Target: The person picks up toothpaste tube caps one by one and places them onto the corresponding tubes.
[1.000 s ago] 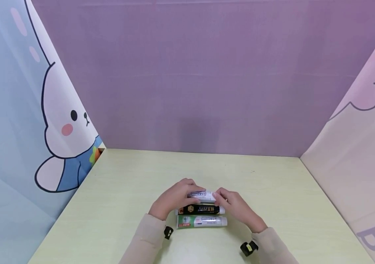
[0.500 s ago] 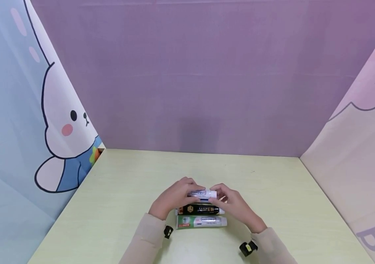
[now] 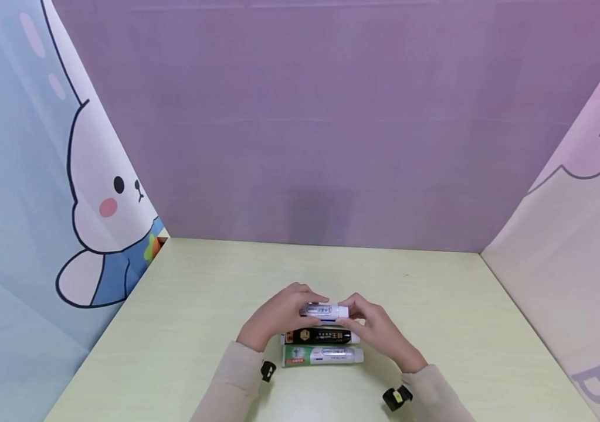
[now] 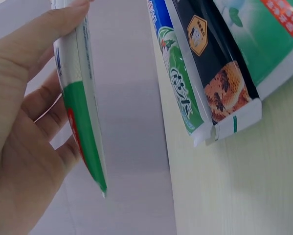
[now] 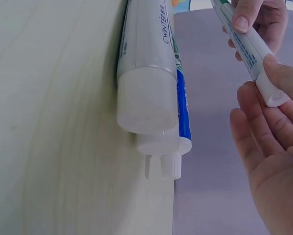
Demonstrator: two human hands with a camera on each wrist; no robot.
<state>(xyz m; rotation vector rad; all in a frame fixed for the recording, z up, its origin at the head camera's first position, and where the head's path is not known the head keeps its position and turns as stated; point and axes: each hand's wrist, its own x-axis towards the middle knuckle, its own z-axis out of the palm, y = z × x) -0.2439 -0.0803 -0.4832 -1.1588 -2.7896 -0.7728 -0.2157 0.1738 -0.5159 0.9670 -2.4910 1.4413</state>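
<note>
A white and green toothpaste tube (image 3: pixel 318 311) lies between both hands, lifted off the table, as the left wrist view shows. My left hand (image 3: pixel 277 318) grips its body with thumb and fingers, the green crimped end pointing down past the palm (image 4: pixel 85 132). At its white cap (image 5: pixel 271 93), the thumb and fingers of my right hand (image 3: pixel 379 331) pinch the end. Nearer the person, a black toothpaste tube (image 3: pixel 321 336) and a green and white toothpaste tube (image 3: pixel 323 355) lie side by side on the table, caps to the right.
A blue and green toothpaste tube (image 4: pixel 178 83) lies beside the black one in the left wrist view. The pale table (image 3: pixel 199 275) meets a purple backdrop (image 3: pixel 321 129). Printed cloth walls (image 3: pixel 9 193) stand on the sides. Each wrist wears a black camera (image 3: pixel 397 397).
The right fingers have spread from a tight hold over the cap to a wider one, so the white cap shows. The left hand and the tubes on the table have stayed put.
</note>
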